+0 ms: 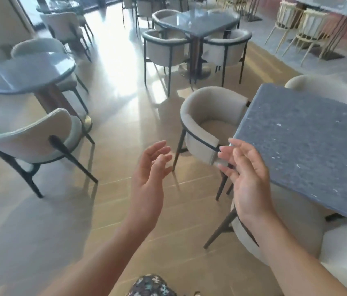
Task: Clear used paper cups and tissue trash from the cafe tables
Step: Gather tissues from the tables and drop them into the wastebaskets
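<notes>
No paper cup or tissue shows anywhere in the head view. My left hand [149,180] is raised over the wooden floor, palm turned inward, fingers loosely spread and holding nothing. My right hand [247,178] is raised beside it, fingers apart and empty, in front of the near corner of a dark speckled square table [309,146]. That tabletop carries only small pale flecks.
A beige tub chair [206,124] stands at the speckled table's left side, another pale chair [292,227] under my right arm. A round glossy table [29,71] with chairs is at left. A square table [198,22] ringed by chairs is farther back. An open wooden aisle [115,92] runs between them.
</notes>
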